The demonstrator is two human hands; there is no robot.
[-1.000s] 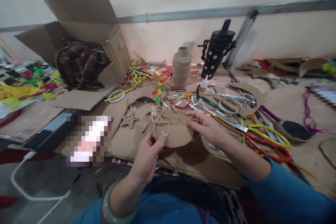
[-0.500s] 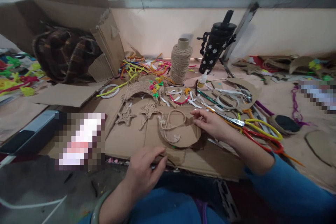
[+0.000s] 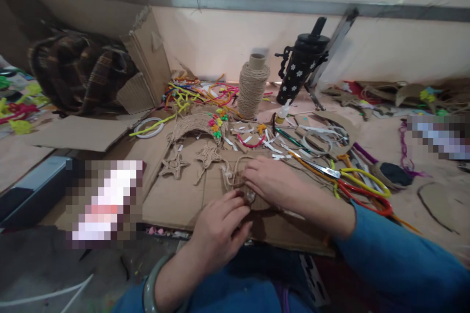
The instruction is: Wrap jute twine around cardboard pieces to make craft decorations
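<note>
A cardboard cutout [image 3: 262, 203] lies in front of me on a larger cardboard sheet [image 3: 172, 203], with jute twine [image 3: 226, 173] along its left edge. My right hand [image 3: 271, 181] reaches over the cutout and covers most of it, its bent fingers closed at the loose twine. At the near left edge, my left hand [image 3: 222, 227] has its fingers curled together against the cutout; the fingertips are partly hidden. Two twine-wrapped stars [image 3: 174, 165] lie to the left, below a twine-wrapped crescent [image 3: 198, 126] with small coloured flowers.
Behind stand a twine spool [image 3: 254, 88], a glue bottle [image 3: 282, 113] and a black flowered tumbler [image 3: 299, 66]. Scissors [image 3: 330, 171] and paper scraps lie to the right. An open cardboard box [image 3: 147, 58] holding plaid cloth is at the left, near a phone with a blurred screen [image 3: 110, 200].
My right hand has moved left from the cutout's right edge onto its twine. My left hand has moved up and right to the cutout's near edge. The view has shifted slightly.
</note>
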